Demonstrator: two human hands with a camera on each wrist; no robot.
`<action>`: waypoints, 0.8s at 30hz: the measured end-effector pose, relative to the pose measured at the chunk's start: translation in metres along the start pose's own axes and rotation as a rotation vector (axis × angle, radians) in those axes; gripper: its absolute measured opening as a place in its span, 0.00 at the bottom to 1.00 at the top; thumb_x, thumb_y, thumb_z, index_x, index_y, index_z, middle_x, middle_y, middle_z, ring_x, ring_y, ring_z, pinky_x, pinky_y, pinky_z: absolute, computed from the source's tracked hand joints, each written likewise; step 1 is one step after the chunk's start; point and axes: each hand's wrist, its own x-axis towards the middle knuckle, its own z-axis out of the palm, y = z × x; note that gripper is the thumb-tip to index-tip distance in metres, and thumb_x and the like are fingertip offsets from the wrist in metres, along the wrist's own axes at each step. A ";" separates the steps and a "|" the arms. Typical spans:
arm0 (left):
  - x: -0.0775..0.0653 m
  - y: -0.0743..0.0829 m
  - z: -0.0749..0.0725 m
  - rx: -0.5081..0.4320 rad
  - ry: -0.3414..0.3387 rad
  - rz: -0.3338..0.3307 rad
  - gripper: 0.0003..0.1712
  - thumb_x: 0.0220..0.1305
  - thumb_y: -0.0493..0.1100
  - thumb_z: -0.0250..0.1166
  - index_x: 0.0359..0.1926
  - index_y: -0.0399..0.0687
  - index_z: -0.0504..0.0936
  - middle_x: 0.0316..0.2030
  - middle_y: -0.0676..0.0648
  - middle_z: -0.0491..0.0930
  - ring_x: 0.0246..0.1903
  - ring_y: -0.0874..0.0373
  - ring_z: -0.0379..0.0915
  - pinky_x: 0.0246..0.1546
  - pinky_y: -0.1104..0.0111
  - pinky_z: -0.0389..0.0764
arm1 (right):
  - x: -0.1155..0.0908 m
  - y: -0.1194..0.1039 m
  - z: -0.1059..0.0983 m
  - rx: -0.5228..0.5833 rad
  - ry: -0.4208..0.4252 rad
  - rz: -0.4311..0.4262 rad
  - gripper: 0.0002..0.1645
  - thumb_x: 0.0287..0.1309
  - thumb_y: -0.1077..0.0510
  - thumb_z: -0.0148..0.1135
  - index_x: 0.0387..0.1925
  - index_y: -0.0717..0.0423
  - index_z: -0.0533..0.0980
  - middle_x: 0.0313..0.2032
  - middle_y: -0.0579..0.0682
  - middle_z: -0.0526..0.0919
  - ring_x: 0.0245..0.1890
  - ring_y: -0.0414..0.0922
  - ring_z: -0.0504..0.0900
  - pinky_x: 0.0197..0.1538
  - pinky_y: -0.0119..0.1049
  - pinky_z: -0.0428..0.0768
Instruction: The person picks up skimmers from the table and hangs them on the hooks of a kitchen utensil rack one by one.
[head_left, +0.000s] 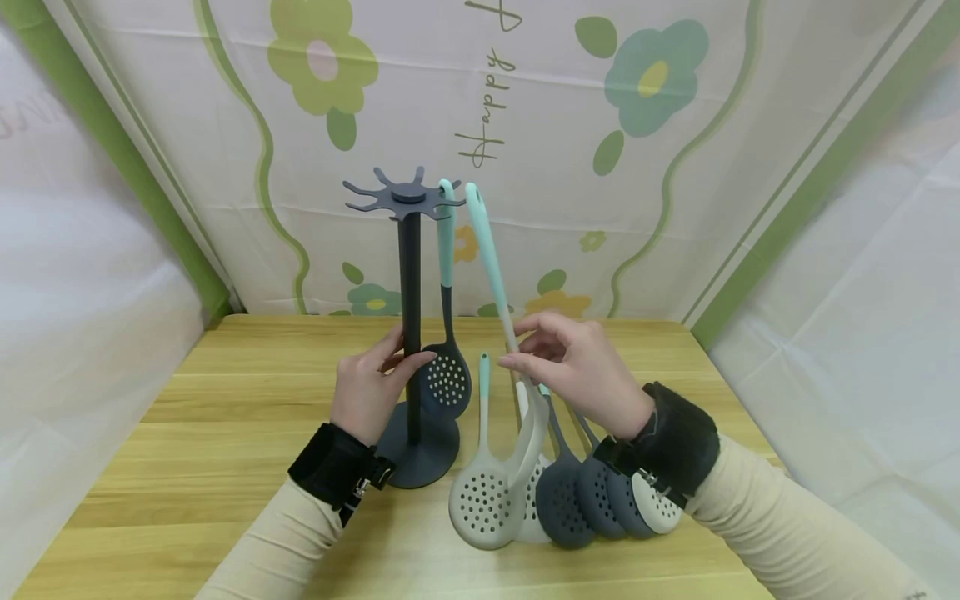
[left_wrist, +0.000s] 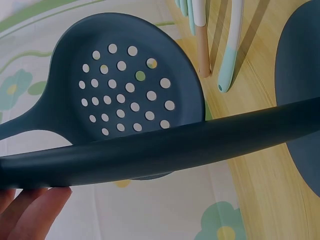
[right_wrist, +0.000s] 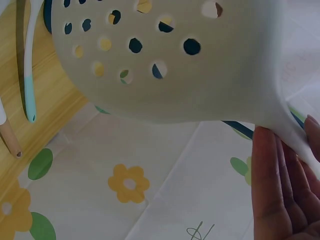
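Observation:
My left hand [head_left: 367, 387] grips the black pole of a dark utensil stand [head_left: 410, 292], thumb in front. From one hook of its star-shaped top hangs a dark skimmer [head_left: 446, 383] with a mint handle, its holed head beside the pole. My right hand [head_left: 577, 367] pinches the pale shaft of a light grey skimmer [head_left: 487, 242], held nearly upright. That skimmer's mint handle end is up near the hooks, to the right of the hanging one. In the right wrist view, its holed head [right_wrist: 200, 95] fills the upper part, and fingers wrap behind the shaft.
Several more skimmers lie on the wooden table [head_left: 247, 433] below my right hand: a light grey one [head_left: 480, 504], a dark one [head_left: 566, 500], and others overlapping to the right. A patterned cloth [head_left: 540, 125] rises along the back edge; white cloth walls flank both sides.

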 end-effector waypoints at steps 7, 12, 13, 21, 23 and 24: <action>0.000 -0.001 0.001 -0.014 0.004 -0.002 0.20 0.58 0.40 0.71 0.52 0.42 0.85 0.35 0.41 0.88 0.38 0.46 0.87 0.38 0.59 0.86 | 0.001 0.000 0.002 -0.018 -0.013 0.000 0.16 0.55 0.62 0.72 0.46 0.60 0.80 0.31 0.50 0.88 0.28 0.39 0.86 0.34 0.33 0.85; 0.000 -0.002 0.001 -0.022 -0.006 -0.018 0.19 0.59 0.41 0.71 0.52 0.43 0.85 0.35 0.41 0.89 0.39 0.45 0.87 0.38 0.58 0.86 | 0.001 0.000 0.003 -0.012 -0.024 0.007 0.16 0.56 0.62 0.72 0.47 0.59 0.80 0.31 0.51 0.88 0.29 0.41 0.87 0.35 0.33 0.85; 0.000 -0.002 0.001 -0.022 -0.008 -0.022 0.19 0.59 0.41 0.71 0.51 0.43 0.85 0.35 0.41 0.89 0.39 0.45 0.87 0.38 0.58 0.86 | 0.001 0.000 0.003 -0.006 -0.026 0.009 0.16 0.56 0.62 0.72 0.47 0.59 0.80 0.31 0.51 0.88 0.29 0.43 0.87 0.35 0.33 0.85; 0.000 0.000 0.000 -0.003 -0.010 -0.011 0.17 0.59 0.42 0.71 0.50 0.44 0.85 0.35 0.42 0.88 0.39 0.47 0.87 0.38 0.60 0.86 | 0.003 0.001 0.008 0.019 -0.040 0.008 0.16 0.57 0.62 0.70 0.47 0.60 0.80 0.31 0.51 0.89 0.29 0.48 0.87 0.35 0.33 0.85; 0.000 0.000 -0.001 -0.002 -0.009 -0.008 0.17 0.60 0.42 0.71 0.50 0.44 0.85 0.35 0.42 0.88 0.39 0.47 0.87 0.38 0.60 0.86 | 0.004 0.000 0.009 0.026 -0.041 0.013 0.15 0.57 0.61 0.71 0.47 0.59 0.80 0.31 0.51 0.88 0.28 0.48 0.87 0.34 0.33 0.84; 0.000 0.000 -0.001 -0.001 -0.009 -0.008 0.17 0.60 0.42 0.71 0.50 0.44 0.85 0.35 0.42 0.88 0.39 0.47 0.87 0.39 0.60 0.86 | 0.004 0.000 0.010 0.026 -0.042 0.013 0.15 0.58 0.61 0.71 0.47 0.59 0.80 0.31 0.51 0.88 0.28 0.48 0.87 0.34 0.33 0.84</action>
